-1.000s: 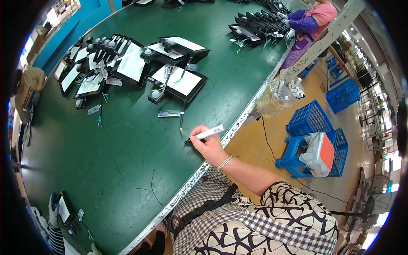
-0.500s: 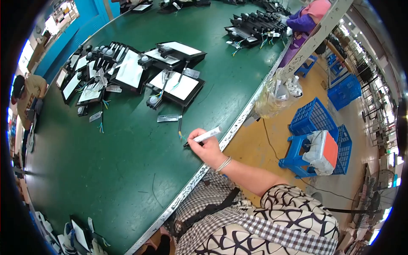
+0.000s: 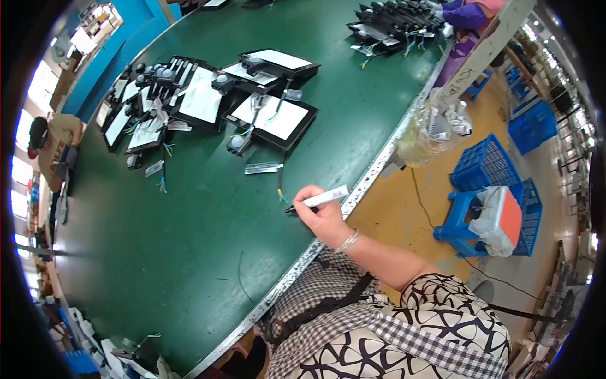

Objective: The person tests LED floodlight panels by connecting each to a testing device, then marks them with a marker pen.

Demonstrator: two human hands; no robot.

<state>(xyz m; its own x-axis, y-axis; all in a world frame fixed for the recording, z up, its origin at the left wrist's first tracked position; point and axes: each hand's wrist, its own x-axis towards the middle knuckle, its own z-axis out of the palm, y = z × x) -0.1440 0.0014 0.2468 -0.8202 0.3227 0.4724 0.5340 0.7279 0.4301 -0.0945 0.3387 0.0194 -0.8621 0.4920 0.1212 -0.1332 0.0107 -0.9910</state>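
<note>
My right hand [image 3: 320, 218] is closed round a white marker [image 3: 325, 198] with a black tip, low over the green table [image 3: 189, 234] near its front edge. The marker's tip points left, close to the coloured wire ends of the nearest lamp. That lamp [image 3: 274, 119], a black frame with a white panel, lies beyond my hand, its label [image 3: 263, 168] on the table. More lamps [image 3: 201, 101] are heaped to its left. My left hand does not show.
Another heap of black lamps [image 3: 385, 28] lies at the far right beside a person in purple [image 3: 461, 47]. A person in a tan shirt [image 3: 60, 142] stands at the left. Right of the table are a plastic bag [image 3: 426, 136], blue crates [image 3: 483, 164] and a blue stool [image 3: 457, 224].
The view has shifted, so the table and lamps appear farther right. My right hand still grips the marker at nearly the same place near the wire ends.
</note>
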